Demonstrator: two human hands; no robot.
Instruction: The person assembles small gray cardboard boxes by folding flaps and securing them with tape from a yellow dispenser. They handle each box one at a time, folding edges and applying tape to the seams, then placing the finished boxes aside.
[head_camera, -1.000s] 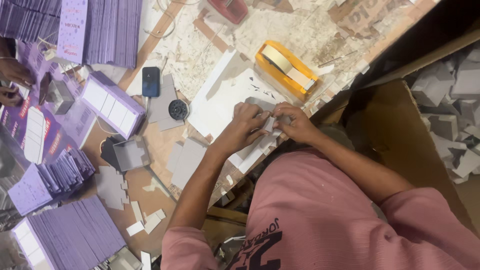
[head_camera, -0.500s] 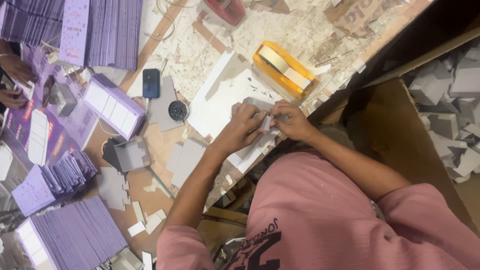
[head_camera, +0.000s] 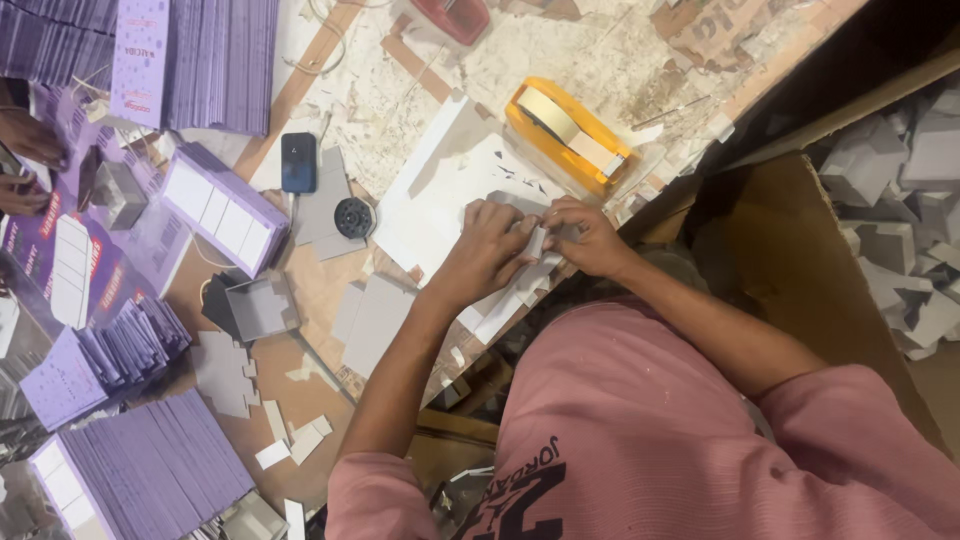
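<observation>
My left hand (head_camera: 489, 249) and my right hand (head_camera: 587, 236) meet over a small grey cardboard piece (head_camera: 536, 238), which both grip at its folded edges. The piece sits above a white sheet (head_camera: 440, 200) on the worktable. An orange tape dispenser (head_camera: 563, 132) lies just beyond my right hand. Flat grey card blanks (head_camera: 372, 322) lie to the left of my left forearm.
A black phone (head_camera: 298, 161) and a round black tape core (head_camera: 352, 217) lie left of the sheet. Purple boxes (head_camera: 222, 208) and stacks of purple flat cartons (head_camera: 150, 476) fill the left side. Another person's hands (head_camera: 25, 160) work at far left. A brown carton (head_camera: 900, 230) of folded grey pieces stands right.
Both hands stay on the grey piece, with only small finger shifts. The other person's hands at far left have moved slightly.
</observation>
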